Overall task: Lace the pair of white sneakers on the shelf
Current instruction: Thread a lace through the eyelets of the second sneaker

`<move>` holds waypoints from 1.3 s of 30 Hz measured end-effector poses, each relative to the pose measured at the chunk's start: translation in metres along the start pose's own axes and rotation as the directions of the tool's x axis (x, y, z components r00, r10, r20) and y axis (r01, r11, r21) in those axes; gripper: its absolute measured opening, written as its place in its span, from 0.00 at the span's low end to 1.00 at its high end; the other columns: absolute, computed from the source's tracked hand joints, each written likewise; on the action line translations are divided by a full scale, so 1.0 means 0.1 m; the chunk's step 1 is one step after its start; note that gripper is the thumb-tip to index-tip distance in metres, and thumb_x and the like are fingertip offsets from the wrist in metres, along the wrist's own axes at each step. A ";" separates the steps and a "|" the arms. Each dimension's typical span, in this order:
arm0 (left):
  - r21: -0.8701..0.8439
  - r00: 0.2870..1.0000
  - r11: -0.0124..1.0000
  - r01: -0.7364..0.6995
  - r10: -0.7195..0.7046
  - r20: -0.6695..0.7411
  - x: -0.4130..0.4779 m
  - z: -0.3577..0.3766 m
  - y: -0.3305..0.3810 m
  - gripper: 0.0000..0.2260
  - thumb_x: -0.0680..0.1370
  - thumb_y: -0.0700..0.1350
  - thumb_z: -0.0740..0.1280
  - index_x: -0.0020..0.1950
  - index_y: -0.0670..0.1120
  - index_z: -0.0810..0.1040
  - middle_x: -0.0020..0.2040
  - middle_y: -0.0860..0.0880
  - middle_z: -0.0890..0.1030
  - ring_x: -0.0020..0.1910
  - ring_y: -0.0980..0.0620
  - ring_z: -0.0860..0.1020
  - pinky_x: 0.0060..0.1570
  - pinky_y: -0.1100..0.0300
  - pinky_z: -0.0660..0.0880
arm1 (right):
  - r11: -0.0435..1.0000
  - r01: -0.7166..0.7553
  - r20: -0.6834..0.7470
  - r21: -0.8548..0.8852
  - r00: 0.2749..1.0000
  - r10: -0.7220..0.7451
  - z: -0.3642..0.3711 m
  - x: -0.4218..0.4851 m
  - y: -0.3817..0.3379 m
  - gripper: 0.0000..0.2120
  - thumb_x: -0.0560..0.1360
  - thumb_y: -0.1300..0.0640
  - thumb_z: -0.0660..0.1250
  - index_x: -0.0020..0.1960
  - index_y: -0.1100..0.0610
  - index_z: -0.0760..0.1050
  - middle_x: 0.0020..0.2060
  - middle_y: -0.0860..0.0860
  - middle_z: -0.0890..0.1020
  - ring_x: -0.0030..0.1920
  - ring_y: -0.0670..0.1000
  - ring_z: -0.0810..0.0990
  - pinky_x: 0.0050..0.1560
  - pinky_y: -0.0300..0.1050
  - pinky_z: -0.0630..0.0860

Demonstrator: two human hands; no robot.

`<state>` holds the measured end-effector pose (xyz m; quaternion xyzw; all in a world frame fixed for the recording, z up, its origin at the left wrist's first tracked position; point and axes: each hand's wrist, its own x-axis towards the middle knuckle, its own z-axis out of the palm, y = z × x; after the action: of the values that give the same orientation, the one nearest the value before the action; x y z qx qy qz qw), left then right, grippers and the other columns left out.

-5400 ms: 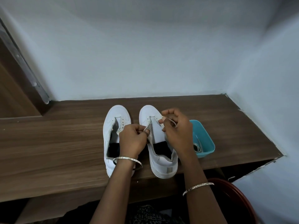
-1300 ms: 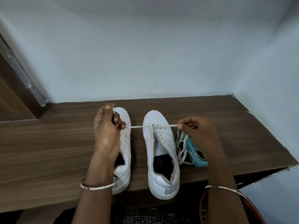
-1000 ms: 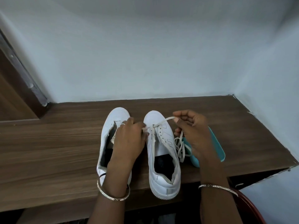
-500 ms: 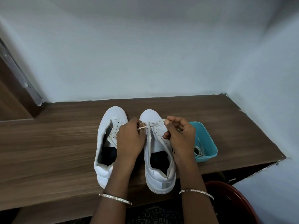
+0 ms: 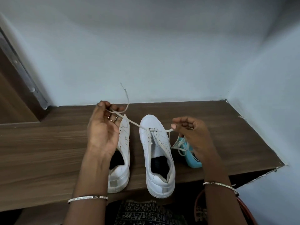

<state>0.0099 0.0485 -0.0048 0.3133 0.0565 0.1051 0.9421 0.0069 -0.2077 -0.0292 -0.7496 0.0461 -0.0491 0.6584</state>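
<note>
While the left hand [image 5: 103, 127] lifts clear of the shelf [image 5: 40, 151] with its palm turned up, its curled fingers pinch one end of a flat, off-white woven lace [image 5: 131, 122]. The loose tip arcs up past the fingertips against the pale wall [image 5: 146, 54]. From there the lace runs taut down to the lowest eyelets of the right sneaker [image 5: 159, 148], a smooth white low-top with stitched side panels and a dark lining. The right hand [image 5: 193, 135] grips the other end between thumb and forefinger, and the slack hangs in loops over a glossy teal plastic tub [image 5: 192, 161] just beside the shoe. The unlaced left sneaker [image 5: 124, 143] lies partly under the left wrist. Both shoes sit side by side on the dark wood-grain shelf, heels at its front edge. A thin metal bangle [image 5: 87, 198] circles each wrist. Half a second ago the hands were huddled together over the toe; now they have drawn wide apart, the lace is pulled straight, and the tub is mostly hidden behind the right hand.
</note>
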 end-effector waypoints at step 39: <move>0.699 0.973 0.702 0.138 -0.227 0.036 0.11 0.62 -0.17 0.17 0.81 0.52 0.63 0.34 0.49 0.69 0.32 0.51 0.77 0.23 0.56 0.62 0.32 0.59 0.61 | 0.988 -0.024 -0.050 0.152 0.998 0.032 0.25 0.12 -0.59 0.12 0.72 0.62 0.77 0.51 0.66 0.80 0.38 0.56 0.84 0.25 0.46 0.75 0.28 0.35 0.72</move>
<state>0.0339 0.0023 0.0338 0.6407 0.0658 -0.0365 0.7641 0.0227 -0.1771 0.0261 -0.6953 0.0700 -0.0628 0.7126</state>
